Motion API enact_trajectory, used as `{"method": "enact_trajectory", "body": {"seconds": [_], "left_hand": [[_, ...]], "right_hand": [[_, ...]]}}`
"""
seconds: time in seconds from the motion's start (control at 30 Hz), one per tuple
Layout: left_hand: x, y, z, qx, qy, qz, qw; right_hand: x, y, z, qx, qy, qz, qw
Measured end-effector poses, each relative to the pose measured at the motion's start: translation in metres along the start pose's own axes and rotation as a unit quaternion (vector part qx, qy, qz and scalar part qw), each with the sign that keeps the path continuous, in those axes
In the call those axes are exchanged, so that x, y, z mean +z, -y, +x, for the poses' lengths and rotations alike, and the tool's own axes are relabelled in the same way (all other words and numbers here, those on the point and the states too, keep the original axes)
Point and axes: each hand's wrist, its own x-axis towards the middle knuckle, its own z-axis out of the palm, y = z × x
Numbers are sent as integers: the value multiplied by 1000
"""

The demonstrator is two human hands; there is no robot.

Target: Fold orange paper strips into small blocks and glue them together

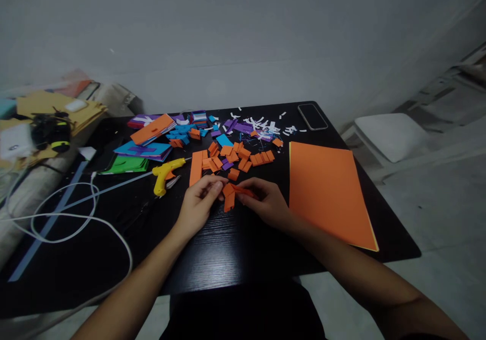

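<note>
Both my hands meet over the near middle of a black table [212,259]. Between them is a folded orange paper piece [229,197], with one part hanging down. My left hand [200,198] pinches its left side with thumb and fingers. From the right, my right hand [266,200] is closed on an orange strip end of the paper. Whether the parts are joined, I cannot tell. Just beyond my fingers lie several small folded orange paper pieces [243,158], and a flat orange strip [196,167] rests beside my left hand.
At left lie a yellow glue gun [164,174], stacked coloured paper [144,150] and a looping white cable [96,218]. Orange sheets [326,193] cover the right side. White paper scraps [266,127] and a phone [312,116] are at the back. A white stool [391,136] stands right.
</note>
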Motion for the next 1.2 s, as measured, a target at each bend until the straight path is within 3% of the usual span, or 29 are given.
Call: {"method": "enact_trajectory", "body": {"seconds": [0.1,0.2,0.33,0.53,0.87,1.2], "left_hand": [[0,1,-3,30,-4,-6,1000],[-2,7,-6,99,22,-8,995],[-3,10,-10,198,58,91,974],[1,4,-9,251,67,224,939],[3,7,-6,270,12,220,937],[2,6,-9,272,4,209,939]], "right_hand": [[0,-1,1,4,-19,0,1000],[-1,-2,2,3,-39,-7,999],[-1,-3,4,2,-47,-2,999],[1,-4,2,-13,-44,4,999],[0,2,1,-80,-37,-46,995],[0,1,1,-76,-34,-49,995]]}}
